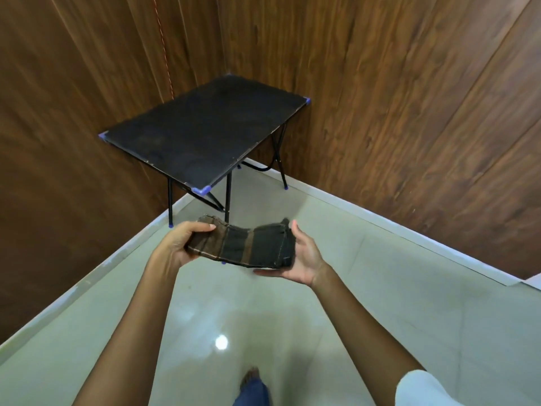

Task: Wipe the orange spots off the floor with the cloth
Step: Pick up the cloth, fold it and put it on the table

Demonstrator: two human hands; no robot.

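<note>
We grip the folded cloth (243, 247) in left hand (178, 244) and right hand (304, 253); it hides the floor (380, 317) beneath.

One cloth (244, 246), two hands, one table (205, 130), one bare foot (250, 378)

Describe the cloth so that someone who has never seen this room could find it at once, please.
Start at the black folding table standing in the corner of the wood-panelled walls. Just in front of it, above the pale shiny floor, the left hand and the right hand hold a folded cloth between them. It is the only fabric in view, dark with brown stripes.
</note>
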